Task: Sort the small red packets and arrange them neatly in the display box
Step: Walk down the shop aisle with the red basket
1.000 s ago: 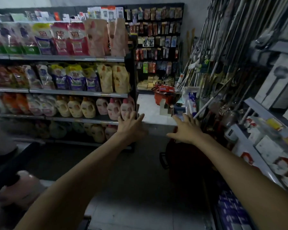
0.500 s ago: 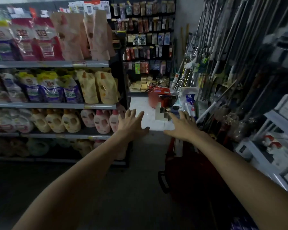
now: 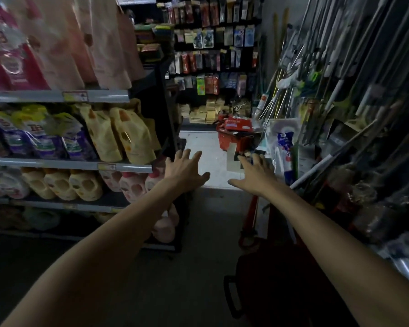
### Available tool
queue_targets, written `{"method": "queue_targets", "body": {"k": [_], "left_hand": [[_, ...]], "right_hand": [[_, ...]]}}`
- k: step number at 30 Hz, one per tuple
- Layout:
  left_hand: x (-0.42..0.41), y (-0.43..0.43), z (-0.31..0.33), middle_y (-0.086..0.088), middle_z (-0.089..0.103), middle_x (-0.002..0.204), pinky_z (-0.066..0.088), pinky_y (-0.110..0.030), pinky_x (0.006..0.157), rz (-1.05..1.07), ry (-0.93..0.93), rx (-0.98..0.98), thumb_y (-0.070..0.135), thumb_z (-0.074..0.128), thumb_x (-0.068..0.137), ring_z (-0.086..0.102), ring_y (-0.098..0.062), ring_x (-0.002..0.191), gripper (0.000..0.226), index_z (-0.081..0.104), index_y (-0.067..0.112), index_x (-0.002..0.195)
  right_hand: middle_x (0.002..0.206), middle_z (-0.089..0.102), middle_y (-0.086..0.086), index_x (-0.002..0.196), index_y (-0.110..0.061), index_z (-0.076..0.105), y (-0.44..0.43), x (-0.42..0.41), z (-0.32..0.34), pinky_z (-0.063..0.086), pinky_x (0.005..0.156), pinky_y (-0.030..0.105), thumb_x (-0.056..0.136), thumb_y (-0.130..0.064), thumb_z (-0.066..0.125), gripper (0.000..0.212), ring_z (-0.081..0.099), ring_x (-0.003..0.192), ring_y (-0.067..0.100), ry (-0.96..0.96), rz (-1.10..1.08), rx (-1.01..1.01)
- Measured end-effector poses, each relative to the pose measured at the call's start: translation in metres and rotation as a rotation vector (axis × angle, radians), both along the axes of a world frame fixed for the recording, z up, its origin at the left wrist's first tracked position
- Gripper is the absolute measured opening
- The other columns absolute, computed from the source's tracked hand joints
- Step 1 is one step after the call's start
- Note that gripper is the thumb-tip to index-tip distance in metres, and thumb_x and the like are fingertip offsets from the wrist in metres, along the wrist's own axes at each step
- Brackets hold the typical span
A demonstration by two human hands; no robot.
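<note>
Both my arms stretch forward down a dim shop aisle. My left hand (image 3: 185, 169) is spread, fingers straight, holding nothing. My right hand (image 3: 254, 174) is spread the same way and is empty too. Ahead of them on the lit floor stands a red basket (image 3: 234, 141) with a red packet or box (image 3: 237, 123) lying on top of it. Whether that is the display box I cannot tell. Both hands are well short of the basket and touch nothing.
Shelves of detergent pouches (image 3: 118, 135) and jugs (image 3: 83, 185) run along the left. Mop and broom handles (image 3: 340, 74) lean on the right. Small hanging packets (image 3: 213, 55) fill the back wall. A dark red basket (image 3: 269, 279) sits low at my right.
I have moved forward along the aisle; the shelves and red basket are nearer and larger. Both hands stay spread and empty in front of me.
</note>
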State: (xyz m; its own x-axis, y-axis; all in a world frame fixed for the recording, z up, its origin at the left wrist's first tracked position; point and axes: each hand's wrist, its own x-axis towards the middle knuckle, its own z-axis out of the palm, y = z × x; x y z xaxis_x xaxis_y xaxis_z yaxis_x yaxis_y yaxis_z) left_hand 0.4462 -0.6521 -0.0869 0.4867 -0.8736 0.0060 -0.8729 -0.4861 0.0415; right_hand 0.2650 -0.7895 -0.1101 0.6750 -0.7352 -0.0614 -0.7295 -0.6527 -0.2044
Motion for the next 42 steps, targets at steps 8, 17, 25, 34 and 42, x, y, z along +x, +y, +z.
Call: {"method": "queue_targets", "body": {"k": [8, 17, 25, 34, 42], "left_hand": [[0.107, -0.135, -0.035, -0.008, 0.010, 0.173, 0.016, -0.066, 0.124, -0.018, -0.029, 0.021, 0.072, 0.052, 0.092, 0.010, -0.036, 0.160, 0.090, 0.015, 0.033, 0.165], [0.232, -0.286, -0.037, -0.011, 0.017, 0.173, 0.019, -0.062, 0.123, -0.073, -0.105, -0.041, 0.074, 0.046, 0.091, 0.012, -0.038, 0.160, 0.090, 0.018, 0.030, 0.165], [0.306, -0.431, -0.031, -0.012, 0.014, 0.173, 0.013, -0.067, 0.124, -0.133, -0.040, -0.036, 0.072, 0.049, 0.092, 0.006, -0.039, 0.160, 0.090, 0.011, 0.033, 0.164], [0.407, -0.619, -0.035, -0.014, 0.018, 0.172, 0.018, -0.067, 0.124, -0.068, -0.053, -0.004, 0.073, 0.051, 0.093, 0.013, -0.040, 0.159, 0.090, 0.013, 0.033, 0.164], [0.494, -0.758, -0.029, -0.008, 0.022, 0.170, 0.024, -0.061, 0.123, 0.036, -0.036, -0.067, 0.071, 0.055, 0.091, 0.017, -0.034, 0.158, 0.085, 0.025, 0.032, 0.161]], "right_hand": [[0.168, 0.010, 0.014, 0.161, -0.032, 0.013, -0.134, 0.103, -0.023, 0.009, 0.125, 0.056, 0.084, -0.076, 0.055, 0.098, 0.002, 0.155, 0.043, 0.028, 0.016, -0.076], [0.167, 0.011, 0.016, 0.158, -0.033, 0.019, -0.281, 0.231, -0.012, 0.011, 0.124, 0.059, 0.078, -0.079, 0.057, 0.099, 0.006, 0.154, 0.044, -0.002, -0.029, -0.091], [0.169, 0.000, 0.015, 0.162, -0.034, 0.005, -0.419, 0.306, -0.008, 0.004, 0.125, 0.060, 0.080, -0.082, 0.053, 0.107, -0.007, 0.155, 0.043, 0.023, -0.053, -0.088], [0.169, 0.005, 0.015, 0.160, -0.035, 0.014, -0.616, 0.399, -0.011, 0.000, 0.125, 0.057, 0.083, -0.078, 0.055, 0.097, -0.003, 0.155, 0.042, -0.009, 0.018, -0.091], [0.171, -0.005, 0.016, 0.163, -0.033, 0.004, -0.766, 0.481, 0.009, -0.005, 0.124, 0.055, 0.085, -0.081, 0.050, 0.102, -0.011, 0.156, 0.040, 0.044, 0.099, -0.084]]}}
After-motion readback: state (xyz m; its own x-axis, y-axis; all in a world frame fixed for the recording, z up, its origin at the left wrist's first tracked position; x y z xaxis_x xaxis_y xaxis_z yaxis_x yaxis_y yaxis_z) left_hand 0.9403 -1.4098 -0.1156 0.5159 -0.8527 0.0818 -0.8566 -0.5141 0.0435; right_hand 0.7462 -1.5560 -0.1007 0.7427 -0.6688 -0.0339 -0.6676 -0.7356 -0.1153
